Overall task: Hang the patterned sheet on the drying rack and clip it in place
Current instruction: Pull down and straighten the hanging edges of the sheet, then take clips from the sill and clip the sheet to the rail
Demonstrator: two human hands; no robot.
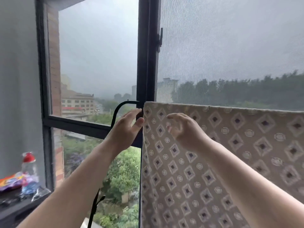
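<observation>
Patterned sheet [213,162] hangs draped over the top bar of the drying rack [120,105], in front of the right window pane; beige-grey ground, printed with rows of white-outlined diamonds with dark purple centres, alternating with small white rings; top fold lies straight along the bar, left edge falls vertically just beside the dark window frame [144,63]; fabric flat, few creases; rack visible only as a black curved tube at the sheet's upper left corner; left hand [126,129] open, fingers extended, thumb touching the sheet's left edge near the top, gripping nothing; right hand [182,129] in front of the sheet, fingers loosely curled, apparently empty; on the windowsill [19,209] at lower left, a clear bottle with red cap [29,173] and a colourful packet [11,181].
</observation>
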